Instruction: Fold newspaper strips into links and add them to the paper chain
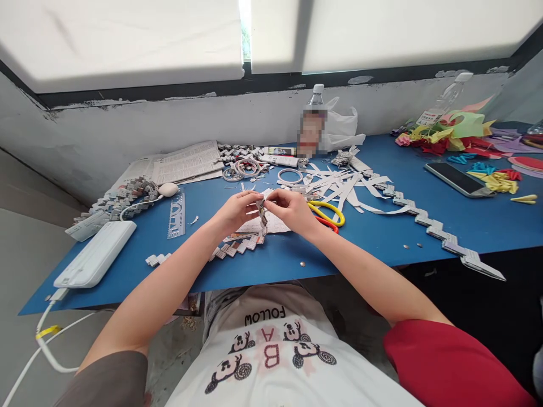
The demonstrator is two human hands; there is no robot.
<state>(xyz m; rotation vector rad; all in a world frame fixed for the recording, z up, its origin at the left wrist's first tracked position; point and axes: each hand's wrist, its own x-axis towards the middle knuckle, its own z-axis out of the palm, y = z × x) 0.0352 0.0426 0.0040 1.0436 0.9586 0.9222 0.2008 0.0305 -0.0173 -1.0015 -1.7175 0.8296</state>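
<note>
Over the middle of the desk, my left hand (238,212) and my right hand (293,208) meet at the raised end of a zigzag chain of folded newsprint strips (242,246). Thumb and fingers of each hand are closed on that end. The chain hangs from my fingers, then curves left along the desk, partly hidden behind my left forearm. Below my hands lies a sheet of printed paper (278,222). Just right of my right hand are scissors (328,210) with yellow and red handles, their blades hidden.
Cut paper strips (345,189) and another zigzag chain (428,223) spread to the right, its tip over the desk edge. A clear ruler (176,215), white power bank (95,254) and newspapers (186,164) are left. A phone (458,180) lies right; a bottle (314,121) stands behind.
</note>
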